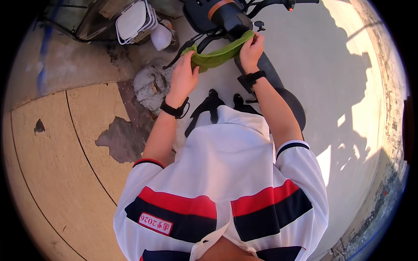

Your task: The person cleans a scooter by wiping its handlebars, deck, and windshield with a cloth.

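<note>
A green cloth (217,57) is stretched between my two hands and sags a little in the middle. My left hand (183,76) is closed on its left end, and my right hand (251,53) grips the right end, slightly higher. Just beyond the cloth stands a black electric scooter (230,21) with an orange-brown band on its front. One handlebar grip reaches toward my left hand. The scooter's dark seat (289,106) runs back past my right forearm. Each wrist wears a black strap.
A white lidded bucket (131,21) and a white rounded container (161,37) stand at the upper left. A rough grey lump with a hole (152,85) sits by my left forearm. Worn tan panels (56,143) lie left; pale concrete (326,78) spreads right, toward a wall.
</note>
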A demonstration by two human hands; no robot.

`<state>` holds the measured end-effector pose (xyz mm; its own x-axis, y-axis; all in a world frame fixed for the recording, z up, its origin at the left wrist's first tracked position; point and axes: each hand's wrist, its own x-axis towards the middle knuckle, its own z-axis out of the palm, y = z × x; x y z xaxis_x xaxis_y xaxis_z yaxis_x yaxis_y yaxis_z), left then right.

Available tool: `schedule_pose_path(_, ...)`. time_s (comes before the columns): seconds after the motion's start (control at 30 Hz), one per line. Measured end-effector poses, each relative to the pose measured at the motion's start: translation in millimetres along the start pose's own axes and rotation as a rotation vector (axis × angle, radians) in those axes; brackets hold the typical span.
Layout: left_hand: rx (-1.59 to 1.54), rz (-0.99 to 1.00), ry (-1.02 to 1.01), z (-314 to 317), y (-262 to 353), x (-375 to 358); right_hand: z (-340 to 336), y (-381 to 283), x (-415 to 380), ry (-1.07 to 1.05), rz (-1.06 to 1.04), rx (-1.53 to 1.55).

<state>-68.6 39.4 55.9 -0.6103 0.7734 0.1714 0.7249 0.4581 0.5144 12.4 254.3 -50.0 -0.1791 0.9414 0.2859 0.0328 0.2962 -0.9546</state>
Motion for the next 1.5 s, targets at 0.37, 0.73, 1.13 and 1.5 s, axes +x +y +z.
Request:
schedule_pose_path(0.37, 0.060, 0.000, -0.020, 3.0, -6.7, 5.1, 14.1, 19.5, 21.5, -0.074, -0.061, -0.049)
schedule_pose_path(0.73, 0.008, 0.022, 0.052, 10.3, -10.7, 1.4, 39.4, 21.7, 21.8, -0.221, -0.505, -0.397)
schedule_pose_path(1.13, -0.026, -0.058, 0.006, 7.8, -6.8, 0.5, 18.1, 27.5, 9.1, -0.431, -0.607, -0.353)
schedule_pose_path(1.5, -0.018, -0.056, 0.027, 10.2, -7.7, 0.8, 48.2, 23.7, 33.1, -0.234, -0.562, -0.584)
